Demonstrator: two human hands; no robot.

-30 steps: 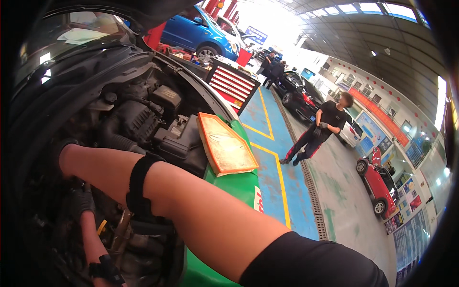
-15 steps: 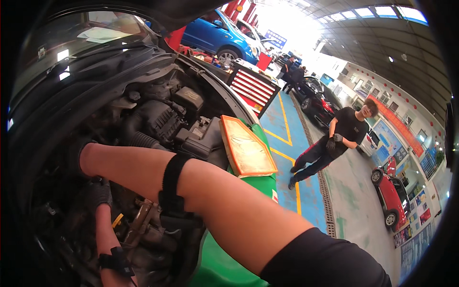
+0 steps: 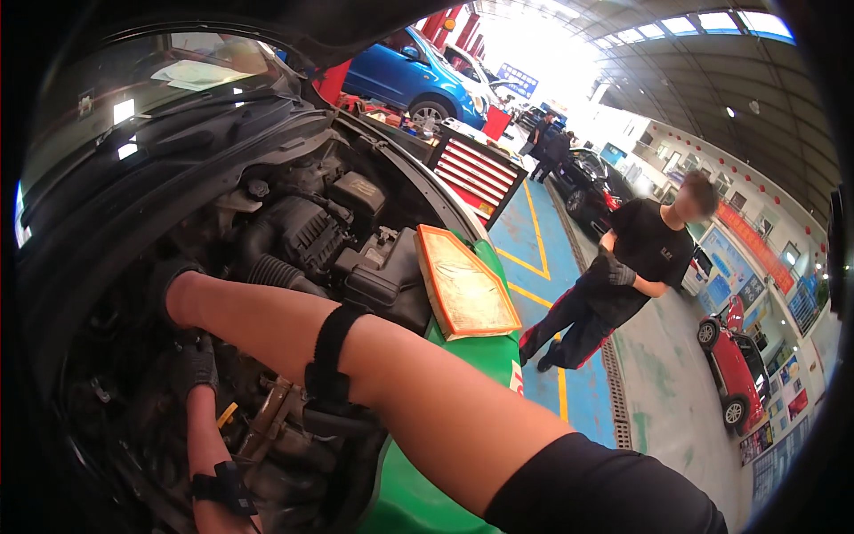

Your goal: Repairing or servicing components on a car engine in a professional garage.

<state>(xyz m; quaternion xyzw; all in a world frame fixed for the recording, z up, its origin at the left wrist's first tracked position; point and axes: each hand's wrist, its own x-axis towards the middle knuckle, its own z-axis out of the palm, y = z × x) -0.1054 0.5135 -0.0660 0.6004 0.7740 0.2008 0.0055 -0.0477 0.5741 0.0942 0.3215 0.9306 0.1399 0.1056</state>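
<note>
Both my hands wear dark gloves and reach into the dark left side of an open engine bay. My right hand (image 3: 175, 289) is deep among the engine parts, its fingers hidden in shadow. Just below it, close to it, my left hand (image 3: 201, 365) points in among the same parts, and its fingertips do not show clearly. What either hand touches is too dark to make out. A ribbed black intake hose (image 3: 274, 271) and a black air filter housing (image 3: 311, 230) lie beyond my right forearm. A yellow dipstick handle (image 3: 228, 415) sits beside my left forearm.
A panel air filter (image 3: 470, 283) with an orange rim lies on the green fender cover (image 3: 427, 476). Beyond stand a red-and-black tool cabinet (image 3: 476, 173) and a blue car (image 3: 405, 71). A gloved co-worker (image 3: 636, 258) stands on the right, near a red car (image 3: 737, 374).
The co-worker has come closer. The view has shifted slightly, so the engine bay sits a little farther right. Both my hands stay among the same engine parts.
</note>
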